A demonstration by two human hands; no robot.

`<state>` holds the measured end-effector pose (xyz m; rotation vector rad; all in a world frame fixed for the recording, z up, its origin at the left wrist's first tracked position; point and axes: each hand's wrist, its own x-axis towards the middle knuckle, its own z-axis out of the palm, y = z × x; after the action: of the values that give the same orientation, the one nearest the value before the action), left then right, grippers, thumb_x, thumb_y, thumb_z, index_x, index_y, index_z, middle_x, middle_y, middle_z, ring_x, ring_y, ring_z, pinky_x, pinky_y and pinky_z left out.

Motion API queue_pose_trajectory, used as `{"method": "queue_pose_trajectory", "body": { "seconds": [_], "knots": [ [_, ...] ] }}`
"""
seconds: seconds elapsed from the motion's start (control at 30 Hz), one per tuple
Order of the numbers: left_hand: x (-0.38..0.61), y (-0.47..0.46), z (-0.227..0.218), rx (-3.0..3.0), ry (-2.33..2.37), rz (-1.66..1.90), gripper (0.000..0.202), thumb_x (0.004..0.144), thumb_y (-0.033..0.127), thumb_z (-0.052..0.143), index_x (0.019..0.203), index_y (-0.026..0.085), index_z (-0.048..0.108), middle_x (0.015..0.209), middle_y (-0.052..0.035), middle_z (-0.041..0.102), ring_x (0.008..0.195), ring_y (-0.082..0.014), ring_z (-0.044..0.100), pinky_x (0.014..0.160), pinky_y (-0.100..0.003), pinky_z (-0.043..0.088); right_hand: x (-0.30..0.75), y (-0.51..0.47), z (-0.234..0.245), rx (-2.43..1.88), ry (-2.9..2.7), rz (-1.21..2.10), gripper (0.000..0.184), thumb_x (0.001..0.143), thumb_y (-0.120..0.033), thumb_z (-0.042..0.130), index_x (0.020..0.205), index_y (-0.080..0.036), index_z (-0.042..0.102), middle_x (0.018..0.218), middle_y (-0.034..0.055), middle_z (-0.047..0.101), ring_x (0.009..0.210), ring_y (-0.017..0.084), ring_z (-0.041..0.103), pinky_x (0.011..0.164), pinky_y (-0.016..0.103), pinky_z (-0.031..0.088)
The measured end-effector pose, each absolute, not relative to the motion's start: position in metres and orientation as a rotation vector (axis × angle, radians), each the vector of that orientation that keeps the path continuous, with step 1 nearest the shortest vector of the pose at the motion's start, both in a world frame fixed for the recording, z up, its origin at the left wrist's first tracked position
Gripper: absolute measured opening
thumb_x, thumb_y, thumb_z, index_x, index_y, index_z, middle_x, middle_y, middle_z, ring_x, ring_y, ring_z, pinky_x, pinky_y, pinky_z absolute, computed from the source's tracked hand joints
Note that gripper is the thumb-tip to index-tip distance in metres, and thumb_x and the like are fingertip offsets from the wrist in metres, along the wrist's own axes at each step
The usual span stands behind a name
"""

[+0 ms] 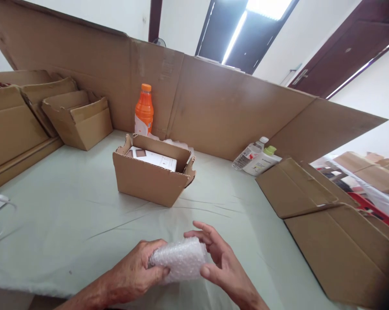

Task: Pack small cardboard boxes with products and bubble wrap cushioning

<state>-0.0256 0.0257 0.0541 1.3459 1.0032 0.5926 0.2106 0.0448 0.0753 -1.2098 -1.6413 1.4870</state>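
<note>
My left hand (136,271) grips a small bundle wrapped in bubble wrap (179,258) just above the near edge of the table (68,219). My right hand (222,260) curls round the bundle's right side, thumb and fingertips on the wrap. What lies inside the wrap is hidden. Beyond the hands, an open cardboard box (150,174) stands mid-table with a white flat box (154,159) inside it.
An orange drink bottle (144,110) stands behind the box against a tall cardboard screen (213,107). Folded cartons (76,118) are stacked at the left. Flat cardboard sheets (326,224) lie at the right, with two small bottles (255,157) lying beside them.
</note>
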Motion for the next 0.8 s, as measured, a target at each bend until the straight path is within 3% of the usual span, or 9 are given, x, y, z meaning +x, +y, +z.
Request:
{"method": "queue_pose_trajectory", "body": {
  "seconds": [0.03,0.07,0.2,0.33,0.4,0.47,0.57,0.67,0.8],
  "knots": [
    [-0.027,0.027,0.056,1.372,1.0,0.582,0.004,0.074,0.015,0.053,0.076,0.018,0.055,0.068,0.0056,0.048,0.063,-0.01,0.04,0.056,-0.022,0.03,0.21,0.045,0.077,-1.203,-1.669,1.531,0.094,0.062,-0.069,0.081,0.139,-0.026,0.049,0.124,0.0118,0.064,0.105,0.027,0.063,0.083,0.033,0.051],
    [-0.028,0.03,0.058,1.403,0.999,0.573,0.005,0.074,0.015,0.054,0.077,0.018,0.057,0.069,0.0054,0.05,0.064,-0.0101,0.041,0.056,-0.022,0.03,0.209,0.045,0.079,-1.212,-1.705,1.566,0.092,0.062,-0.068,0.081,0.138,-0.025,0.051,0.123,0.0117,0.065,0.105,0.027,0.063,0.083,0.033,0.051],
    [-0.038,0.049,0.058,1.351,0.948,0.663,0.02,0.074,0.019,0.063,0.093,0.018,0.065,0.074,0.0038,0.057,0.068,-0.0118,0.05,0.06,-0.022,0.036,0.203,0.055,0.102,-1.309,-1.822,1.458,0.04,0.078,-0.053,0.075,0.097,-0.018,0.067,0.078,0.0029,0.067,0.068,0.016,0.06,0.06,0.024,0.047],
    [-0.055,0.083,0.044,1.158,0.861,0.853,0.053,0.083,0.037,0.064,0.131,0.021,0.051,0.091,-0.0017,0.068,0.088,-0.0194,0.066,0.083,-0.033,0.05,0.201,0.095,0.154,-1.269,-1.654,1.07,0.032,0.078,-0.044,0.077,0.099,-0.021,0.069,0.09,0.0044,0.072,0.077,0.019,0.066,0.065,0.027,0.053],
    [-0.058,0.099,0.031,1.206,0.983,0.905,0.048,0.085,0.041,0.06,0.127,0.018,0.055,0.092,-0.0041,0.07,0.09,-0.0208,0.067,0.087,-0.035,0.05,0.195,0.126,0.179,-1.214,-1.583,0.937,0.037,0.078,-0.043,0.079,0.106,-0.022,0.068,0.102,0.006,0.074,0.091,0.023,0.068,0.077,0.032,0.055],
    [-0.057,0.108,0.018,1.232,1.104,0.928,0.041,0.082,0.041,0.059,0.114,0.015,0.062,0.086,-0.0049,0.07,0.083,-0.0206,0.067,0.083,-0.035,0.052,0.183,0.159,0.195,-1.181,-1.609,0.894,0.042,0.076,-0.043,0.078,0.11,-0.021,0.067,0.108,0.0074,0.074,0.098,0.024,0.068,0.083,0.035,0.054],
    [-0.052,0.111,0.002,1.222,1.144,0.948,0.038,0.078,0.04,0.054,0.104,0.014,0.064,0.082,-0.0051,0.069,0.078,-0.0197,0.066,0.078,-0.034,0.053,0.163,0.198,0.205,-1.392,-1.848,0.76,0.034,0.076,-0.041,0.072,0.1,-0.018,0.066,0.099,0.0073,0.074,0.091,0.024,0.068,0.076,0.034,0.052],
    [-0.051,0.109,-0.006,1.244,1.132,0.959,0.037,0.077,0.039,0.053,0.103,0.015,0.065,0.083,-0.0047,0.07,0.08,-0.0194,0.066,0.078,-0.032,0.053,0.146,0.218,0.212,-1.89,-2.209,0.322,0.019,0.077,-0.032,0.062,0.09,-0.019,0.063,0.087,0.0052,0.073,0.08,0.023,0.066,0.065,0.03,0.046],
    [-0.053,0.109,-0.01,1.289,1.151,0.953,0.035,0.078,0.035,0.052,0.103,0.016,0.067,0.085,-0.0046,0.071,0.079,-0.0187,0.066,0.076,-0.03,0.052,0.125,0.226,0.224,-2.179,-2.424,-0.138,0.026,0.073,-0.027,0.06,0.097,-0.018,0.063,0.091,0.0111,0.072,0.086,0.029,0.067,0.066,0.032,0.043]
  ]
}}
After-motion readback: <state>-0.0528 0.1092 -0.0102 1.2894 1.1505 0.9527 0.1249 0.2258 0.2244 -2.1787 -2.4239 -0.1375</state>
